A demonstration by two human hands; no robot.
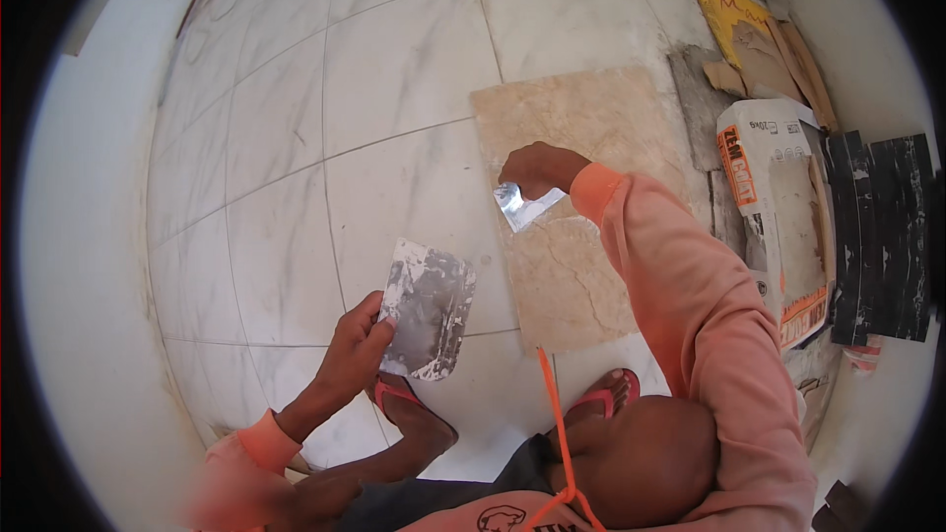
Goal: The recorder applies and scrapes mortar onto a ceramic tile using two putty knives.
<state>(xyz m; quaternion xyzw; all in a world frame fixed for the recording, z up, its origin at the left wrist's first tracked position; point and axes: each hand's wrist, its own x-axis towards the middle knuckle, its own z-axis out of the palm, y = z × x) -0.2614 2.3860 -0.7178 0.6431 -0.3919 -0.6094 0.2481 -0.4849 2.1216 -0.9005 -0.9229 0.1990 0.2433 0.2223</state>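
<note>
My left hand point(355, 345) grips a flat grey metal plate point(424, 310) with whitish residue along its edges, held low above the white floor tiles. My right hand point(542, 166), in a peach sleeve, is closed on a small shiny metal blade point(517, 208) over a beige stone-look tile point(581, 291) lying on the floor. I cannot tell whether the blade touches the tile. An orange drawstring hangs between my arms, over my knee and feet in pink flip-flops.
To the right, along the wall point(867, 59), lie a printed bag point(788, 217), torn yellow and brown cardboard point(739, 15), a rough grey strip point(690, 89) and black panels point(887, 236). White marbled tiles point(394, 59) cover the floor; a wall point(108, 236) stands at the left.
</note>
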